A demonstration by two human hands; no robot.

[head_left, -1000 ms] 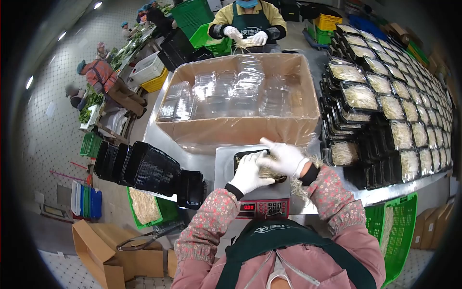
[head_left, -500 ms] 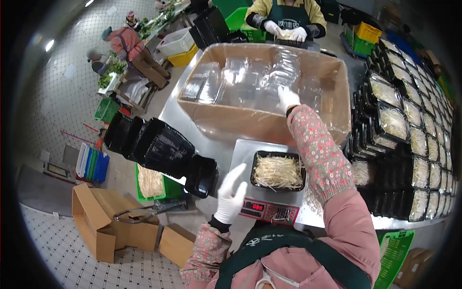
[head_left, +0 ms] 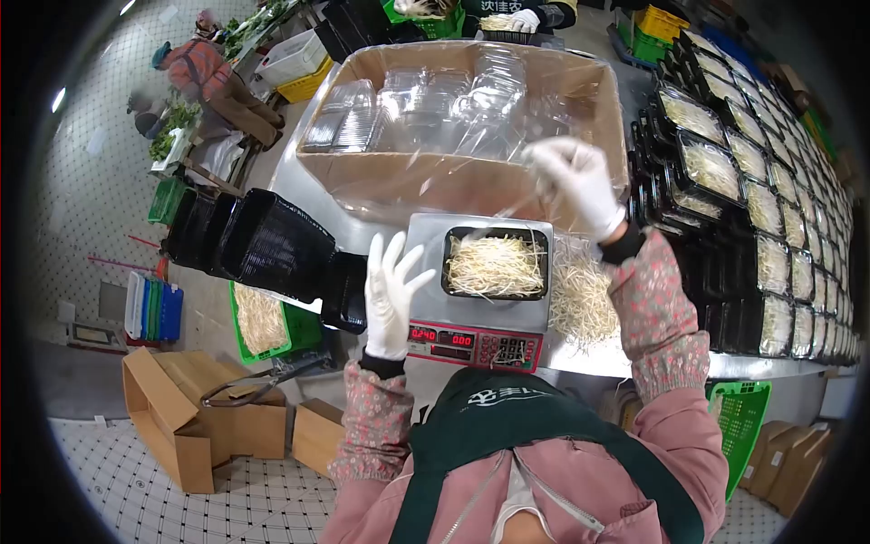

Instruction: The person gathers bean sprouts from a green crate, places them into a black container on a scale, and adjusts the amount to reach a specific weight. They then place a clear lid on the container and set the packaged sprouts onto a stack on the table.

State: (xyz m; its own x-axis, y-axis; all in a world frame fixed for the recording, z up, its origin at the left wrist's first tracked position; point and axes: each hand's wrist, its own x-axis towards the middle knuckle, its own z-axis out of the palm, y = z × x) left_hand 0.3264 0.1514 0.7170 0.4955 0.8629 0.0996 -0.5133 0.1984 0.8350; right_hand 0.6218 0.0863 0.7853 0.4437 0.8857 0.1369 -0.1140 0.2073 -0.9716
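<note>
My gloved left hand (head_left: 390, 295) is raised with its fingers spread, left of the scale, and holds nothing. Pinched in my gloved right hand (head_left: 580, 181) is a clear plastic lid (head_left: 512, 195), blurred and hard to make out, over the near edge of the cardboard box (head_left: 417, 181). A black tray (head_left: 496, 295) filled with bean sprouts (head_left: 494, 263) rests on the scale (head_left: 439, 308), between and below my hands. Loose sprouts (head_left: 580, 295) lie on the table right of the scale. Stacked clear lids (head_left: 494, 100) stand inside the box.
Nested black trays (head_left: 281, 240) lie at the left. Packed sprout trays (head_left: 711, 168) are piled high along the right. A co-worker's gloved hand (head_left: 526, 20) is beyond the box. Another person (head_left: 204, 68) stands far left. Cardboard boxes (head_left: 231, 417) sit on the floor.
My right hand has come out of the box toward me with a clear lid. My left hand has turned upright, fingers spread. The view has shifted, and the scale's display now shows more digits.
</note>
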